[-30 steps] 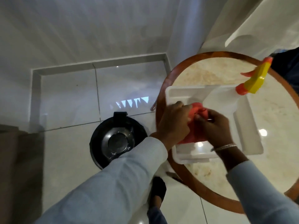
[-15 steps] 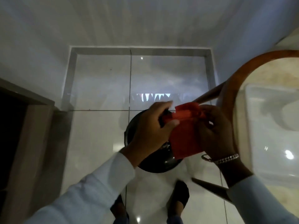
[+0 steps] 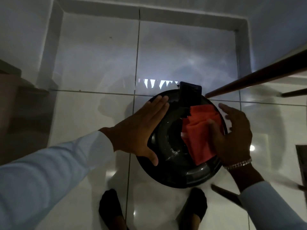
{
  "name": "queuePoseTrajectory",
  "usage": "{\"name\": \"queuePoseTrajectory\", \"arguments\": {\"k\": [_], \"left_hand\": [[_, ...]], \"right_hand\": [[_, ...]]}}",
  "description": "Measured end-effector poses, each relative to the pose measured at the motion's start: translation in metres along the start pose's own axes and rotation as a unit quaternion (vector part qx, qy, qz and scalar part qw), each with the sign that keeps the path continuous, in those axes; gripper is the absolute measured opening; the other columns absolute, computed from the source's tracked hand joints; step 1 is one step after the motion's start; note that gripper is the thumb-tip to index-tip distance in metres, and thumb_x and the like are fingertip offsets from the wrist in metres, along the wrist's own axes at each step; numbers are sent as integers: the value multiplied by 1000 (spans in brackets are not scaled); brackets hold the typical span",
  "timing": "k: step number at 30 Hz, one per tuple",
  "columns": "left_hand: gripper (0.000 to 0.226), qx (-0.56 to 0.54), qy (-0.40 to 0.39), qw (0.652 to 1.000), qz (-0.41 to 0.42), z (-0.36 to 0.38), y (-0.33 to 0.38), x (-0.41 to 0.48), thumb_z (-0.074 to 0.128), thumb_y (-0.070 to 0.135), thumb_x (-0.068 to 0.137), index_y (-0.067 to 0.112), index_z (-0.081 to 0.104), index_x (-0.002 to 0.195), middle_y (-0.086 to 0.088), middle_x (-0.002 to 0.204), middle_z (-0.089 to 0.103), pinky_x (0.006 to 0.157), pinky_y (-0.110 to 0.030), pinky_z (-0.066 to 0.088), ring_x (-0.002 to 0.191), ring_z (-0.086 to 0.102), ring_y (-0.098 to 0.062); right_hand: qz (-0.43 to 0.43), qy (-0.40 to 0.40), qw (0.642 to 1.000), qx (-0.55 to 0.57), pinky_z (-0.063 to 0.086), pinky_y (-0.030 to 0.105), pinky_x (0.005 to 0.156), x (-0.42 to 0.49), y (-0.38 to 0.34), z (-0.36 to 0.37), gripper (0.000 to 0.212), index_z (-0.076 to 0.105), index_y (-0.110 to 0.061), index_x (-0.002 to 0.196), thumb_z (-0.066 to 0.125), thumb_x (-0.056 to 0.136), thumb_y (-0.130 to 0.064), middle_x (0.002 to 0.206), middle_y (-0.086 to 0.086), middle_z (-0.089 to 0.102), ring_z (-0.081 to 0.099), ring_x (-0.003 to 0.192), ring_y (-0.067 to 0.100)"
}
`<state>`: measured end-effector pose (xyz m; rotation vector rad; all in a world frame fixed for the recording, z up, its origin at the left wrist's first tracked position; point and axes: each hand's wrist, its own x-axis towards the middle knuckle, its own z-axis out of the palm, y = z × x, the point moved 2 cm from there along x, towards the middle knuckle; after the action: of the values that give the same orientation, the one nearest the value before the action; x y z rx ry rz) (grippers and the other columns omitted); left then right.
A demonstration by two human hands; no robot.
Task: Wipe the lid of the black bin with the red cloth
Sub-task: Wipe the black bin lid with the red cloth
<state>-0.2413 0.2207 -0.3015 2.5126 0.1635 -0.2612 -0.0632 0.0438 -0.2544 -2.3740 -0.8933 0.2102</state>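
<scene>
The round black bin (image 3: 172, 173) stands on the tiled floor just below me, its glossy lid (image 3: 166, 138) facing up with a black hinge tab at the far side. A folded red cloth (image 3: 199, 130) lies on the right half of the lid. My right hand (image 3: 232, 135) rests on the cloth's right part, thumb across it, fingers spread. My left hand (image 3: 141, 128) lies flat with fingers apart against the lid's left rim, holding nothing.
A brown table leg (image 3: 249, 80) slants in from the upper right, and another leg (image 3: 226, 195) shows at the lower right. My two feet (image 3: 111, 208) stand close in front of the bin. A dark wooden frame (image 3: 10, 90) borders the left. Walls close off the corner.
I have turned from the table down to the bin. Both hands carried the red cloth over; it now lies on the lid under my right hand, and my left hand has let go.
</scene>
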Motion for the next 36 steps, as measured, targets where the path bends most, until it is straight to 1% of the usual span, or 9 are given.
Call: {"name": "queuePoseTrajectory", "arguments": {"k": [3, 6, 13, 19, 21, 25, 27, 32, 36], "left_hand": [[151, -5, 3, 1000, 15, 4, -7, 3, 61, 92, 49, 16, -15, 154, 1, 164, -26, 118, -21, -22, 151, -25, -15], [151, -3, 8, 1000, 22, 5, -11, 4, 63, 92, 48, 15, -9, 156, -1, 166, -17, 121, -23, -18, 153, -19, -16], [148, 26, 30, 998, 46, 9, -14, 8, 60, 93, 51, 4, 3, 155, -12, 167, -3, 126, -32, -6, 155, -7, -23], [146, 15, 44, 997, 54, 12, -20, 7, 58, 93, 52, 5, 5, 156, -11, 167, -1, 127, -37, 3, 155, -2, -24], [146, 15, 53, 997, 57, 14, -21, 7, 58, 93, 52, 5, 6, 155, -12, 167, 0, 127, -35, 1, 155, -1, -24], [145, 15, 63, 996, 54, 17, -20, 7, 58, 93, 53, 5, 6, 155, -13, 167, 0, 127, -36, 2, 155, -1, -24], [145, 18, 63, 996, 54, 17, -19, 7, 58, 93, 53, 4, 7, 155, -14, 166, 1, 127, -36, 2, 155, -2, -25], [145, 25, 65, 996, 64, 17, -20, 7, 57, 93, 53, 4, 6, 155, -14, 167, 1, 127, -39, 4, 155, -2, -24], [146, 25, 68, 995, 69, 18, -22, 8, 56, 94, 54, 6, 1, 155, -12, 167, -2, 127, -42, 6, 155, -4, -24]], "right_hand": [[-58, -59, 997, -10, 39, 50, 107, -9, -4, 17, 53, 51, -14, 132, 51, 88, -44, 139, 14, 52, 47, 128, 29], [-65, -121, 987, -83, 36, 54, 110, -20, -2, 31, 70, 39, -20, 142, 41, 85, -60, 152, 13, 38, 40, 136, 31], [32, -82, 982, -169, 23, 61, 115, -15, -31, 57, 69, 31, -20, 145, 34, 89, -60, 157, 12, 30, 24, 145, 37], [-135, -158, 962, -175, 9, 56, 119, -45, -24, 55, 76, 19, -28, 150, 31, 88, -69, 163, 1, 13, 9, 151, 25], [-166, -174, 951, -194, 12, 59, 118, -47, -8, 45, 73, 12, -34, 150, 27, 88, -69, 163, -2, 9, 10, 150, 26], [-100, -113, 976, -157, 29, 57, 113, -31, -15, 51, 66, 26, -26, 148, 36, 90, -58, 160, 6, 22, 20, 147, 32], [-62, -68, 986, -136, 27, 51, 114, -32, -32, 62, 62, 32, -25, 146, 40, 92, -53, 159, 7, 26, 21, 147, 31], [-137, -120, 974, -131, 31, 54, 110, -61, -30, 59, 53, 38, -30, 141, 40, 92, -49, 157, 1, 32, 25, 146, 25], [-48, -64, 995, -61, 32, 55, 110, -46, -33, 58, 49, 46, -25, 136, 42, 91, -44, 154, 5, 37, 31, 143, 28]]}}
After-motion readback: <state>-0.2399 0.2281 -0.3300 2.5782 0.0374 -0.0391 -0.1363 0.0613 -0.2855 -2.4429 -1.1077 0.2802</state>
